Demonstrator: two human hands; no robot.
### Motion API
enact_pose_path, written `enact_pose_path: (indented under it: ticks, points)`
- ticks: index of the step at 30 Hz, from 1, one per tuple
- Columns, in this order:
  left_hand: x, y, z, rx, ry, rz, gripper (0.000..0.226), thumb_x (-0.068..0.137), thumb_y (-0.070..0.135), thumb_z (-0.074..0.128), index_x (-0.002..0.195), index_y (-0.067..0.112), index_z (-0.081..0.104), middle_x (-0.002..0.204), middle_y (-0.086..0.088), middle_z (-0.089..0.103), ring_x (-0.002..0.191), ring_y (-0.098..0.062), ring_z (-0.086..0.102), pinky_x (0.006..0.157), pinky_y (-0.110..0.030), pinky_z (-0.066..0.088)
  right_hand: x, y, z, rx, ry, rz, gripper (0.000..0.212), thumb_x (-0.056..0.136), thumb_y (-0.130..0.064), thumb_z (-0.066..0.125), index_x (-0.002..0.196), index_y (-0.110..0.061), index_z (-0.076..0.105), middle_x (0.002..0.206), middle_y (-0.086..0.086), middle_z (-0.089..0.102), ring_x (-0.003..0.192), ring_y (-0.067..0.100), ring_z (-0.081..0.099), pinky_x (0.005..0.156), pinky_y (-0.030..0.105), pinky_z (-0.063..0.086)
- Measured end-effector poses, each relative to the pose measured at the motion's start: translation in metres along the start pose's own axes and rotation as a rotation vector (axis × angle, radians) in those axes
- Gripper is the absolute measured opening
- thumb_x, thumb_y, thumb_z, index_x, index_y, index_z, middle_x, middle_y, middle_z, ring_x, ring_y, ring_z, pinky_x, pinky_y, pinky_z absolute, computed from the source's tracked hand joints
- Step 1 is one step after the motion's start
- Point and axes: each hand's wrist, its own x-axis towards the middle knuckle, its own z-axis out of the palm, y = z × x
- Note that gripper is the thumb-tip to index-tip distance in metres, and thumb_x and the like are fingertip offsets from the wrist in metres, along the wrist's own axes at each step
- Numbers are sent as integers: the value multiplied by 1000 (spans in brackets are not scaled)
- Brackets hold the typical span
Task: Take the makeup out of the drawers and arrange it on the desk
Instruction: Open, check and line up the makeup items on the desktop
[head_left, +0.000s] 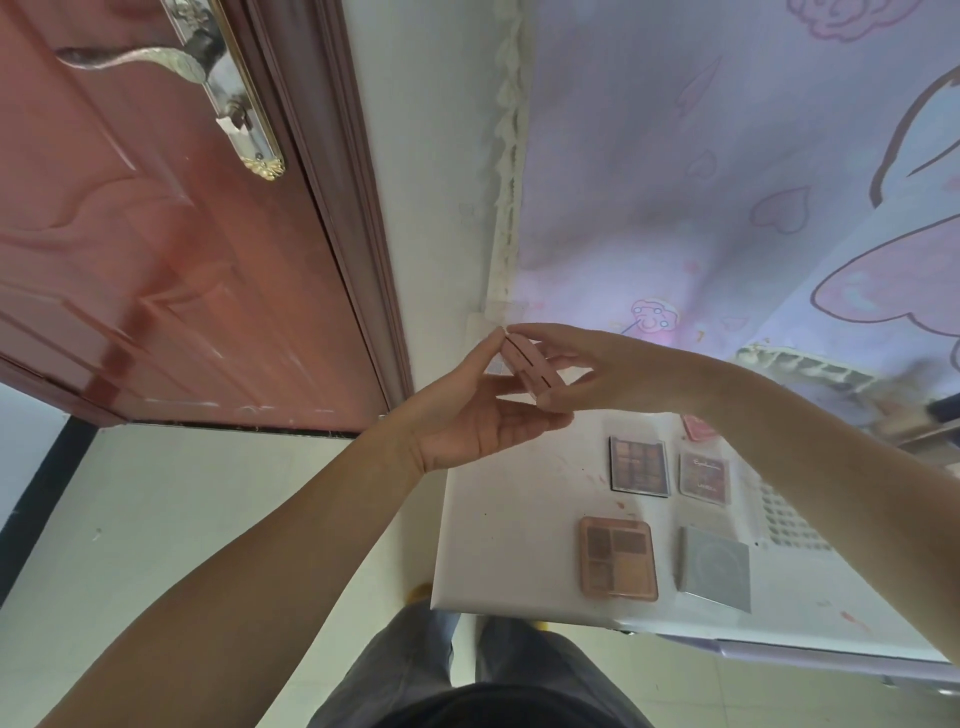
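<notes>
A small pink makeup compact is held edge-on in the air above the far left corner of the white desk. My right hand pinches it between thumb and fingers. My left hand is palm-up under it, fingertips touching its left side. On the desk lie a dark eyeshadow palette, a small clear-lidded palette, a pink palette and a silver square compact. A pink item shows partly behind my right forearm.
A reddish door with a metal handle stands left of the desk. A lilac printed curtain hangs behind the desk. A white perforated basket sits at the desk's right. My legs are below at the desk's front edge.
</notes>
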Motion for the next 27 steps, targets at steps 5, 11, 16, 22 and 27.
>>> enact_pose_path:
  ticks: [5,11,16,22,27]
  points:
    - [-10,12,6,215,54,107,56,81,50,61,122,12,63,131,-13,57,118,-29,58,96,-38,50,-5,-8,-7,71,34,-74,53,67,-54,69,113,-67,47,114,-26,62,109,-3,58,89,22,49]
    - [-14,16,15,319,87,193,26,93,28,56,108,11,70,116,-10,67,108,-31,63,89,-37,54,-8,-11,-4,98,43,-127,48,72,-52,67,114,-65,48,117,-28,59,106,-3,59,79,14,53]
    - [-15,22,17,290,71,132,34,89,43,55,111,22,70,115,-4,68,102,-29,66,78,-35,55,-14,-13,-4,31,33,-140,63,78,-42,73,127,-59,36,115,-39,51,104,-12,52,77,7,44]
    - [-11,18,22,340,42,80,54,84,66,44,121,32,63,111,-4,67,99,-33,66,68,-28,54,-9,-9,-3,-51,200,-72,55,85,-43,62,136,-38,41,115,-26,55,99,-4,56,80,16,43]
    - [-8,13,20,235,25,114,57,81,63,51,119,24,64,121,-10,65,107,-38,63,79,-36,55,-9,-11,-7,-151,237,12,55,86,-60,46,136,-37,42,108,-22,58,104,3,57,81,16,43]
